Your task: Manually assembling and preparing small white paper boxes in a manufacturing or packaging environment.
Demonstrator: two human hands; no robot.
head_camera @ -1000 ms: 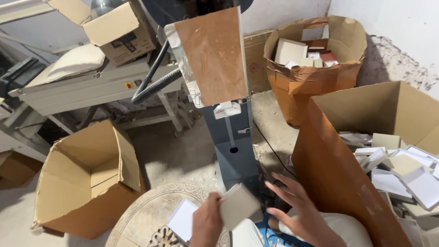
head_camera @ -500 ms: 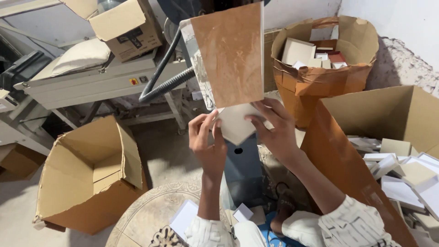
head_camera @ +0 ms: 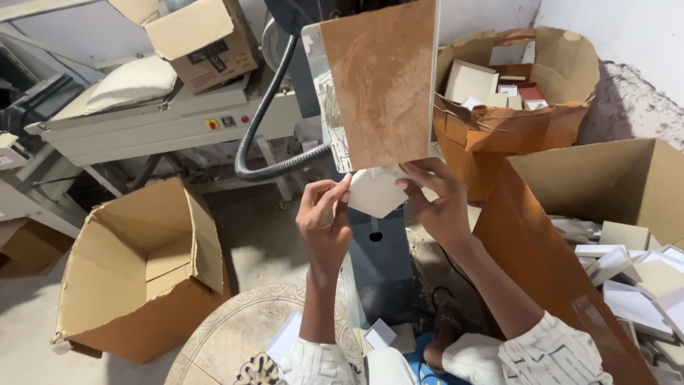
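Note:
Both my hands hold a small white folded card piece (head_camera: 374, 191) up against a blue-grey machine column (head_camera: 381, 260), just under its tilted brown plate (head_camera: 381, 78). My left hand (head_camera: 324, 221) pinches the piece's left edge with its fingertips. My right hand (head_camera: 436, 199) grips its right side, fingers over the top corner. Several more white pieces (head_camera: 381, 331) lie low down near my lap.
An open empty cardboard box (head_camera: 142, 264) stands at the left on the floor. A big carton (head_camera: 570, 235) with several white flat boxes is at the right, another filled carton (head_camera: 513, 107) behind it. A grey flexible hose (head_camera: 260, 121) loops left of the column.
My hands lifted the white piece from low near my lap to the machine under the brown plate. In the last half second they shifted slightly on it.

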